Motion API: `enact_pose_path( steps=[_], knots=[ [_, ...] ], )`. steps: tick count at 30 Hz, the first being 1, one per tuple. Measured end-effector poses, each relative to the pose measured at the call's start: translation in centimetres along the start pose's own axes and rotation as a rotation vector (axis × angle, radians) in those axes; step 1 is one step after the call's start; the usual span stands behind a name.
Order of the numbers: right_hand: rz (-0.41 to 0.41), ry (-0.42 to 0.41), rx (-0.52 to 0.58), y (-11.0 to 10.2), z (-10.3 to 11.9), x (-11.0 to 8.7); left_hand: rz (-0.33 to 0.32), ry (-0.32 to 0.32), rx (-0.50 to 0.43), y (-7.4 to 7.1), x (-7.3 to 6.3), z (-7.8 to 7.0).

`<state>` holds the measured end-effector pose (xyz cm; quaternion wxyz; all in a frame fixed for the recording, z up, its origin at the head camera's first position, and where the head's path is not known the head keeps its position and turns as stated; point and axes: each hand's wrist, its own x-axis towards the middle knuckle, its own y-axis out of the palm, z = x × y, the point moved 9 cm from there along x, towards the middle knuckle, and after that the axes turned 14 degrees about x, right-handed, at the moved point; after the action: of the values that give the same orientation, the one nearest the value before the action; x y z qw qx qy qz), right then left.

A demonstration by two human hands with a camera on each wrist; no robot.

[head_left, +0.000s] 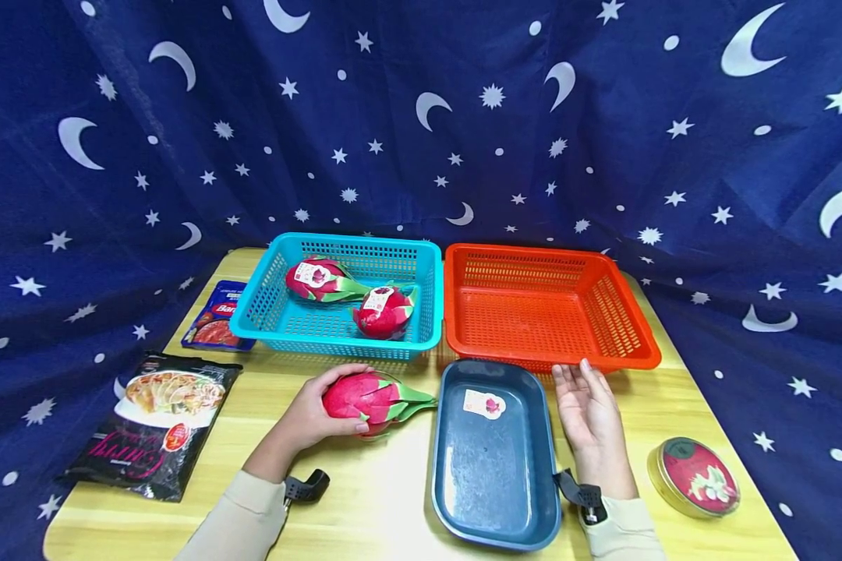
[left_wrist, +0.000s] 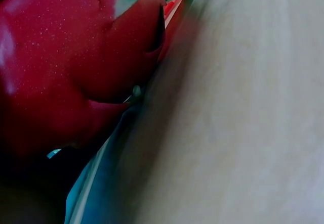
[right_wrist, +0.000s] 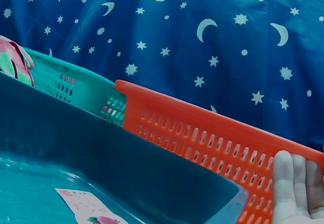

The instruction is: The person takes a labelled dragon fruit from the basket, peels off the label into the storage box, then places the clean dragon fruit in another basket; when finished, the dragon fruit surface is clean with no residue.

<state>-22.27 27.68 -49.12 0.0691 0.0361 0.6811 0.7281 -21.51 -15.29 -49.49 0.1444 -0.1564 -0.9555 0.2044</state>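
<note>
My left hand (head_left: 313, 411) grips a dragon fruit (head_left: 365, 399), thumb on the near side and fingers over the far side; its green leaf tips point right toward a dark blue tray. That same dragon fruit (left_wrist: 66, 67) fills much of the left wrist view. The tray (head_left: 440, 467) holds a white sticker (head_left: 485, 404) with a fruit picture. Palm up and holding nothing, my right hand (head_left: 592, 413) lies beside the tray's right side, fingertips right at the front of the red basket (head_left: 526, 362). Its fingers (right_wrist: 284, 176) look straight in the right wrist view.
A turquoise basket (head_left: 337, 343) at the back left contains two dragon fruits (head_left: 319, 279) with stickers. On the left lie a black food packet (head_left: 136, 440) and a blue pouch (head_left: 217, 315). A round tin (head_left: 698, 477) stands at the right. Behind hangs a starry blue cloth (head_left: 421, 140).
</note>
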Motion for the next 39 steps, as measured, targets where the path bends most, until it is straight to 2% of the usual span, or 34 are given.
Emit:
enact_pose_path(
  steps=[5,10,15,19,21,23,27,30,33,37,39],
  knots=[
    [0.028,0.024,0.046,0.0,-0.2,0.2,0.015,0.005,0.008,0.1,0.0,-0.2],
    [0.023,0.044,0.077,-0.2,-0.4,0.4,0.052,-0.026,0.068,-0.4,-0.4,-0.7],
    [0.014,0.049,0.082,-0.3,-0.3,0.4,-0.006,-0.046,0.112,-2.0,-0.8,-1.1],
    [0.023,0.049,0.075,-0.1,-0.3,0.3,-0.058,-0.070,0.034,-3.5,-1.2,-1.4],
    [0.025,0.053,0.072,-0.1,-0.3,0.3,-0.061,-0.045,-0.008,-4.2,-1.4,-2.3],
    [0.023,0.054,0.071,-0.1,-0.3,0.3,-0.051,0.007,-0.029,-4.8,-1.6,-3.7],
    [0.024,0.059,0.093,-0.2,-0.5,0.3,-0.028,0.147,-0.006,-5.8,-1.5,-7.2],
    [0.029,0.069,0.113,-0.3,-0.6,0.3,-0.021,0.209,0.024,-6.1,-0.6,-9.3],
    [0.024,0.070,0.117,-0.4,-0.6,0.4,-0.031,0.220,0.060,-6.0,1.2,-10.6],
    [0.014,0.063,0.116,-0.5,-0.4,0.4,-0.056,0.227,0.125,-4.8,5.1,-12.0],
    [0.019,0.066,0.121,-0.4,-0.4,0.4,-0.069,0.272,0.165,-3.9,7.2,-12.8]
  ],
)
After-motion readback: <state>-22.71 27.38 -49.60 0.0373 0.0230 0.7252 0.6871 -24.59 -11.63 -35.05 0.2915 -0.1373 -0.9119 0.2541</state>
